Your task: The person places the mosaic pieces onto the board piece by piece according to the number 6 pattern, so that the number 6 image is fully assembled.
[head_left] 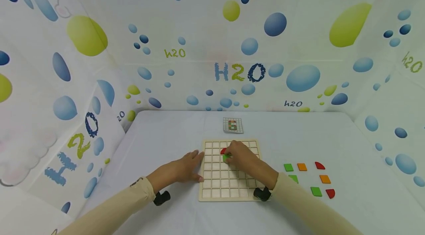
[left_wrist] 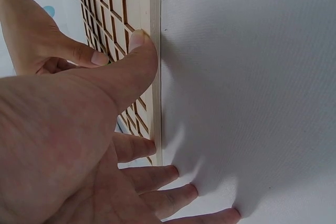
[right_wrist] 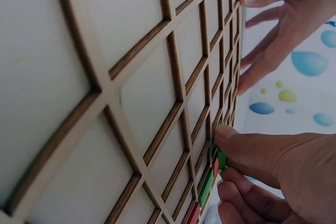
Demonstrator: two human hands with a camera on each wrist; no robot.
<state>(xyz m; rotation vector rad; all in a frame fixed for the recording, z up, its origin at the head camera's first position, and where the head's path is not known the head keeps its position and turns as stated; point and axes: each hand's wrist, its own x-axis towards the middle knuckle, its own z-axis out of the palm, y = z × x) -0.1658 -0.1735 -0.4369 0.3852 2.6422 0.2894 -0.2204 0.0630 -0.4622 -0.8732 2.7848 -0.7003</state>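
My right hand (head_left: 244, 156) is over the upper middle of a wooden grid board (head_left: 206, 190). In the right wrist view its thumb and forefinger pinch a green tile (right_wrist: 221, 159) at the grid. A red tile (head_left: 223, 151) lies in the board near the fingertips, partly covered by the hand; other green and red pieces (right_wrist: 206, 187) show beside it in the right wrist view. My left hand (head_left: 186, 167) rests at the board's left edge, fingers spread. In the left wrist view its thumb touches the frame and several fingertips (left_wrist: 184, 192) touch the white cloth.
To the right of the board lie loose green squares (head_left: 316, 191), orange squares (head_left: 325, 179) and red quarter-round pieces (head_left: 330, 193). Behind the board is a small card (head_left: 233, 125) printed with a coloured grid pattern. A patterned curtain (head_left: 199, 35) hangs around the white-covered table (head_left: 159, 131).
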